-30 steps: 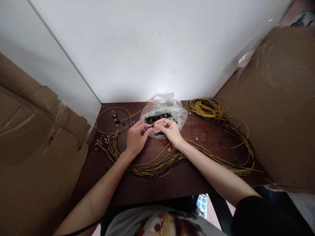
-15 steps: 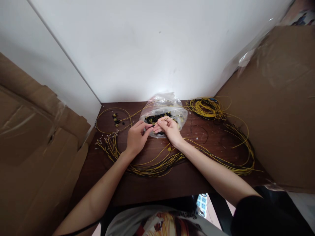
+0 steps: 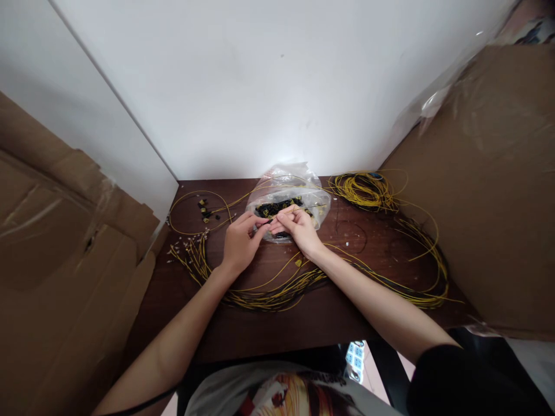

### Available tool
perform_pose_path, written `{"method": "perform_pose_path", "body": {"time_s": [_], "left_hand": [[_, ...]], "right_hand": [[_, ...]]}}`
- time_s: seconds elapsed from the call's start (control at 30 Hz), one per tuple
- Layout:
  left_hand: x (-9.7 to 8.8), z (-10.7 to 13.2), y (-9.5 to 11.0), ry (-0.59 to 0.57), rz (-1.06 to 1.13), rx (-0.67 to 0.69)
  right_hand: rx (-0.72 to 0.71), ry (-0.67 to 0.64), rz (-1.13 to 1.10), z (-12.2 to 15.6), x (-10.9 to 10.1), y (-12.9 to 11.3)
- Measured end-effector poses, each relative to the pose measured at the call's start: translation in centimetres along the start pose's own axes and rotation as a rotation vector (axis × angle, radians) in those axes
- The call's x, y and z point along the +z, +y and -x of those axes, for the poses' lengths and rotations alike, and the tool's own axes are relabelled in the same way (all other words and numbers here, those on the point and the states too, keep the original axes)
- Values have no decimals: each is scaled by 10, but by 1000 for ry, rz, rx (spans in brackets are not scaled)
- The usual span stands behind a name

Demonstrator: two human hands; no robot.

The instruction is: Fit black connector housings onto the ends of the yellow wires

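Observation:
Over the plastic bag my left hand (image 3: 241,241) is closed, thumb and forefinger pinching a small dark piece (image 3: 267,223) too small to name. Its tip meets the fingers of my right hand (image 3: 302,232), closed round a thin yellow and dark wire (image 3: 309,207) whose free end points right. Beneath both hands the clear plastic bag (image 3: 286,173) lies open, holding many small black and yellow parts (image 3: 277,206); my fingers hide some of them. Nearer to me, a long bundle of yellow and black wires (image 3: 269,301) curves under both forearms, with a single yellow part (image 3: 298,263) beside it.
A coil of yellow wire (image 3: 364,192) lies at the back right of the brown table (image 3: 277,335). Several loose small parts (image 3: 203,211) sit at the left inside a wire loop. Cardboard (image 3: 60,260) stands left, a cardboard box (image 3: 489,190) right, and a white wall (image 3: 260,86) behind.
Both hands stay almost still in the same pinch. The wire's free end beyond my right hand has shifted very slightly.

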State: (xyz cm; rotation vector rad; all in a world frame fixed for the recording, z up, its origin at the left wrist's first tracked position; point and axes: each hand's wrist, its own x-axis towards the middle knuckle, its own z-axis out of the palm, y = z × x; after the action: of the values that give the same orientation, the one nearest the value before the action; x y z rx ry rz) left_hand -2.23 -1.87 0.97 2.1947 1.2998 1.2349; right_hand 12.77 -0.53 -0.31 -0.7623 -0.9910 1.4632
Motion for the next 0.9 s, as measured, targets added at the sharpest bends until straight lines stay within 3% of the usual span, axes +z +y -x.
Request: {"method": "perform_pose_path", "body": {"time_s": [0.4, 0.73, 0.9], "left_hand": [[0, 1, -2, -5, -2, 3], [1, 1, -1, -2, -12, 1], [-10, -5, 1, 41, -91, 45]], "right_hand": [[7, 19, 128, 2, 2, -3], [-7, -17, -10, 1, -1, -1], [-5, 26, -42, 1, -1, -2]]}}
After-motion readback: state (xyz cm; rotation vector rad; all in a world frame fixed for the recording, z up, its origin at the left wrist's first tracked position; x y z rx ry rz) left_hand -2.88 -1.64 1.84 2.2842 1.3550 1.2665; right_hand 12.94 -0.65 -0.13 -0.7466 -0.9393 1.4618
